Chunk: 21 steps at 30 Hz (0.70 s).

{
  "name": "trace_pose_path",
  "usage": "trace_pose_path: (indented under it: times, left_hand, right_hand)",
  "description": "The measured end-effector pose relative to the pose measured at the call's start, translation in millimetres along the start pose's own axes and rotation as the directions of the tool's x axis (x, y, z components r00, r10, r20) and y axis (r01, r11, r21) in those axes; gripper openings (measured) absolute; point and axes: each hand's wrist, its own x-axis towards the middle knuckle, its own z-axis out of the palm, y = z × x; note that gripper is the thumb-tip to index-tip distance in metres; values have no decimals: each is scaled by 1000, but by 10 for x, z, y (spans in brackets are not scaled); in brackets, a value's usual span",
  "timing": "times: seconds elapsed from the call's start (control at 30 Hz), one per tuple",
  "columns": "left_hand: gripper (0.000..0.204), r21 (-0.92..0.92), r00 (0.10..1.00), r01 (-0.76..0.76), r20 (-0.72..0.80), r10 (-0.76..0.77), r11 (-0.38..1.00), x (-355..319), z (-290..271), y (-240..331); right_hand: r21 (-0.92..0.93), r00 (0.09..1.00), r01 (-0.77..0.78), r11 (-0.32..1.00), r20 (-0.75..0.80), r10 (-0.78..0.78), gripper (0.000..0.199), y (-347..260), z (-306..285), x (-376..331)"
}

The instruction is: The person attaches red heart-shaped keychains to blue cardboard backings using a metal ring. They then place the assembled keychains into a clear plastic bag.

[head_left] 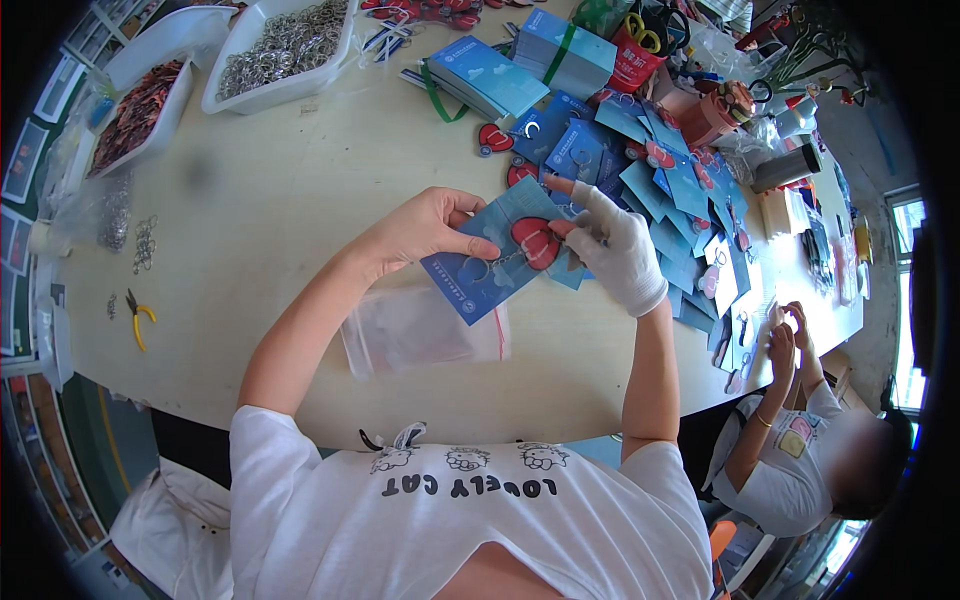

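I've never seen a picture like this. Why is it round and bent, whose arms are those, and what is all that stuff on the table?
There is no machine here: a person wears a wide-angle camera on the head, looking down, so straight edges curve. The two arms rising from the bottom are that person's own. The bare left hand pinches a blue card, and the right hand, in a white glove, holds a red heart-shaped keychain against it. Below them a clear plastic bag lies on the pale table. Farther off sit a tray of metal rings, stacks of blue cards, loose cards with hearts and yellow-handled pliers. At the lower right sits another person.
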Motion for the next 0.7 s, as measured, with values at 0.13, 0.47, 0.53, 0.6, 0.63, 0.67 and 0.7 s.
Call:
trace_pose_path:
  times: [0.13,0.47,0.53,0.6,0.63,0.67,0.7]
  left_hand:
    - [39,-97,995,51,96,-41,994,-27,-31,67]
    - [36,35,961,192,197,-195,981,-73,-108,122]
    - [33,47,966,185,176,-190,982,-83,-102,125]
    - [32,40,971,179,152,-183,983,-88,-103,133]
    - [31,28,974,176,141,-178,984,-86,-102,136]
    - [31,16,976,172,130,-173,985,-87,-102,135]
    - [31,12,976,166,141,-166,986,-96,-107,130]
  right_hand:
    - [32,904,422,906,63,-423,46,312,-66,-30]
    - [-103,813,566,818,233,-533,27,136,-154,-136]
    - [-137,798,596,791,203,-567,29,127,-120,-162]
    - [-110,795,604,789,160,-586,32,124,-92,-177]
    - [-137,775,631,763,151,-614,33,161,-78,-171]
    - [-164,754,657,736,143,-641,35,230,-56,-157]
    - [-191,732,681,707,136,-668,37,267,-41,-152]
